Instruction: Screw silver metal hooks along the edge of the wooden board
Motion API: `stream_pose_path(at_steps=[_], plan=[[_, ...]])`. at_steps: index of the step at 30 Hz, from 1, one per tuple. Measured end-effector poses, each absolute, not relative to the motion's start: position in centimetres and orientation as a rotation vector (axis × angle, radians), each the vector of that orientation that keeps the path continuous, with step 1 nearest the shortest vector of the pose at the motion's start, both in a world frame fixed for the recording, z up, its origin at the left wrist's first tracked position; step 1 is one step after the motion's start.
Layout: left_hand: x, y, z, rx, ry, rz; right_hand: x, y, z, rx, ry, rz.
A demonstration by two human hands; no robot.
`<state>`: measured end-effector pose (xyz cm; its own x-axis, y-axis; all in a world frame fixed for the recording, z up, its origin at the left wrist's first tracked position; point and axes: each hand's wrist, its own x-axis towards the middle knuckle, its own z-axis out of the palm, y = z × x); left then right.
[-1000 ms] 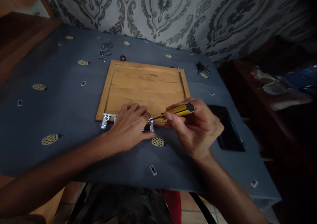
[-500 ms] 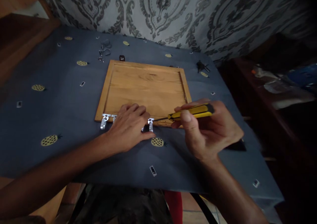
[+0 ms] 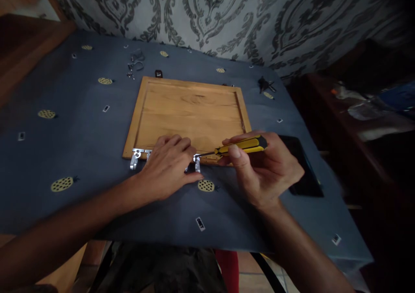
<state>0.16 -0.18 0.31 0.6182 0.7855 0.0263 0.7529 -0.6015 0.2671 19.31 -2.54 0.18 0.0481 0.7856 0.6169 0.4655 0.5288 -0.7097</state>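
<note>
A wooden panel (image 3: 191,111) with a raised frame lies flat before me. Silver metal hinges (image 3: 134,158) sit along its near edge. My left hand (image 3: 170,165) is bent over that edge, fingers together, partly covering another silver hinge (image 3: 197,162) and pressing it against the wood. Under the palm, the hidden part of the hardware cannot be made out. My right hand (image 3: 267,167) grips a yellow-and-black screwdriver (image 3: 241,146). Its thin shaft points left, the tip at the hinge beside my left index finger.
Blue cloth with pineapple prints covers the table (image 3: 81,141). A dark flat tablet-like object (image 3: 304,167) lies behind my right hand. Small metal bits (image 3: 130,75) and a black item (image 3: 266,84) lie toward the back. A shelf (image 3: 350,124) with clutter stands right; patterned wall behind.
My right hand and the screwdriver have moved left, bringing the tip onto the hinge. More of the dark flat object shows. My left hand stays in place.
</note>
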Motion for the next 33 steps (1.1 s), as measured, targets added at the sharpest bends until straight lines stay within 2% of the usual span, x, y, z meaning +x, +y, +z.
stream_pose_path(at_steps=[20,27,33], plan=[[0.2,-0.2,0.0,2.605,1.269,0.234,19.9,-1.9,2.2,-1.066,-1.762,0.512],[0.2,-0.2,0.3,2.567,1.266,0.213,20.1,-2.4,1.9,-0.994,-1.569,0.377],[0.3,-0.2,0.3,2.578,1.267,0.212,20.1,-2.5,1.4,-1.047,-1.593,0.434]])
